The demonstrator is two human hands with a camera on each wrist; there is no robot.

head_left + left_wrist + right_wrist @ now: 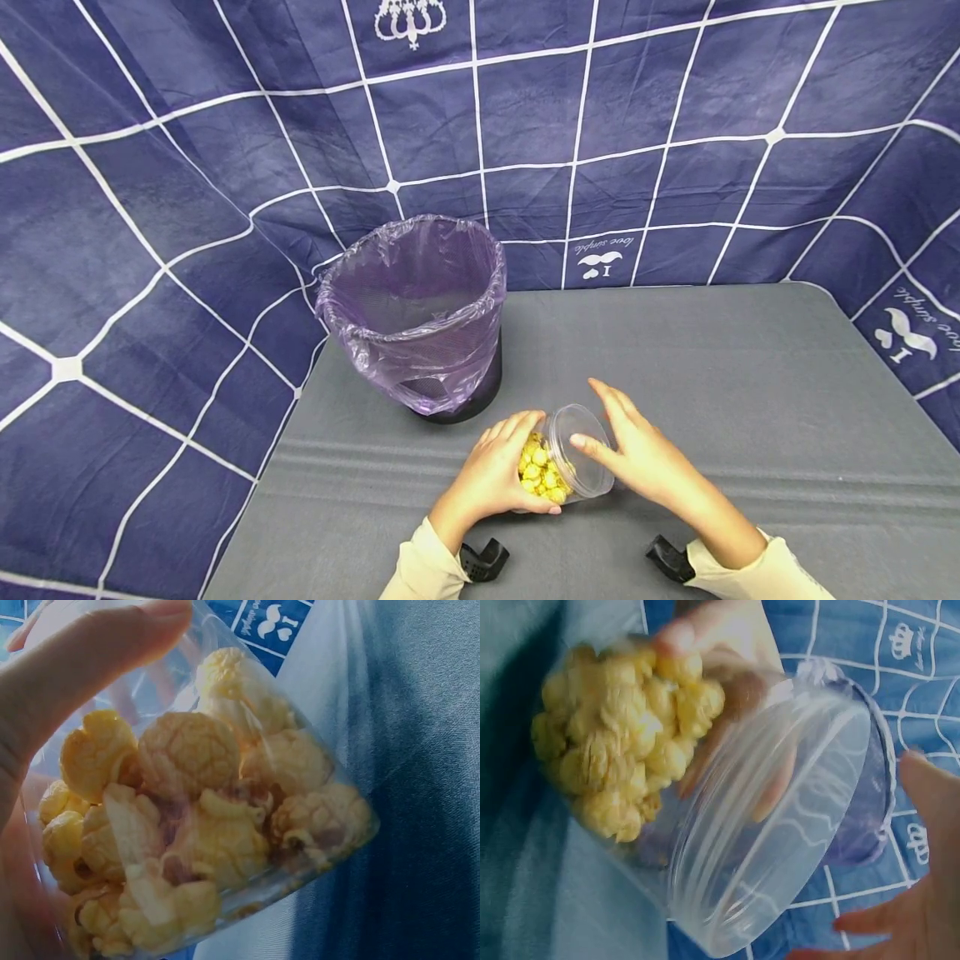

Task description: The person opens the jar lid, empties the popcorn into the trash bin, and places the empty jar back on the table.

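Observation:
A clear plastic jar (656, 881) with yellow popcorn (542, 471) inside is tilted on its side above the table, its translucent round lid (592, 468) facing right. My left hand (491, 467) grips the jar's body, thumb on the near side and fingers over the far side. In the left wrist view, the popcorn (187, 825) lies against the jar's wall under that thumb. Beside the lid, my right hand (645, 454) is held with thumb and fingers spread. The right wrist view shows a gap between this hand (922, 900) and the lid (795, 825).
A black mesh bin lined with a purple plastic bag (450, 358) stands on the grey table (712, 375), behind and left of the jar. Blue cloth with white grid lines (540, 108) hangs around the back and sides. Black wrist devices (486, 560) are worn on both forearms.

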